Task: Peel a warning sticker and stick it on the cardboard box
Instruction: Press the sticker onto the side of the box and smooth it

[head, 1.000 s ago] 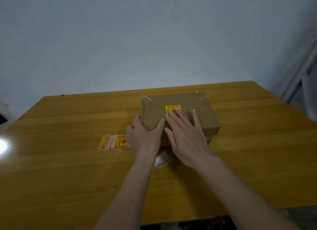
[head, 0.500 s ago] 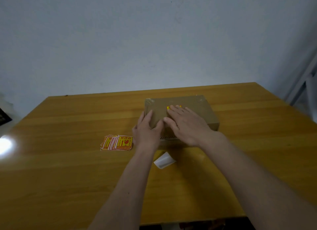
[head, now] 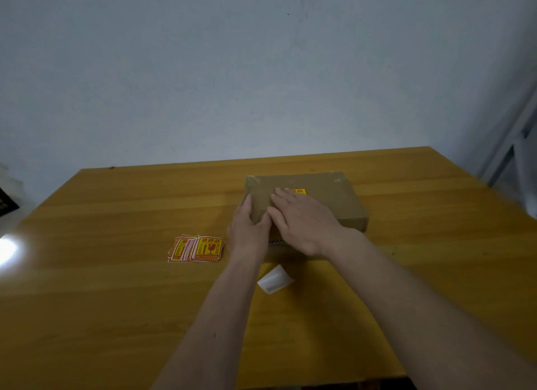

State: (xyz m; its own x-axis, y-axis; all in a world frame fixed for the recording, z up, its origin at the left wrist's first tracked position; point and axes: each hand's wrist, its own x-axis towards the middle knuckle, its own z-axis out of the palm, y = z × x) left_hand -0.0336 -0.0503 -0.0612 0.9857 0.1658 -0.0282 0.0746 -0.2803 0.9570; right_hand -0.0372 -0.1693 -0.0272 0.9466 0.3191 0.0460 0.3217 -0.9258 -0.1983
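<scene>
A flat brown cardboard box (head: 343,198) lies on the wooden table (head: 116,288). A yellow and red warning sticker (head: 299,191) sits on the box top, mostly covered by my right hand (head: 302,221), which lies flat on it with fingers together. My left hand (head: 250,230) rests against the box's near left corner, thumb on the top and fingers along the left side. A fanned stack of the same stickers (head: 197,248) lies left of my left hand. A white curled backing paper (head: 274,279) lies on the table between my forearms.
The table's far edge meets a plain pale wall. A grey metal frame (head: 511,145) stands at the right beyond the table. A bright light reflection shows on the table's left edge.
My right hand slid forward over the sticker, covering most of it. The view tilted up, so the box and hands sit lower and farther away. My left hand stays at the box's corner.
</scene>
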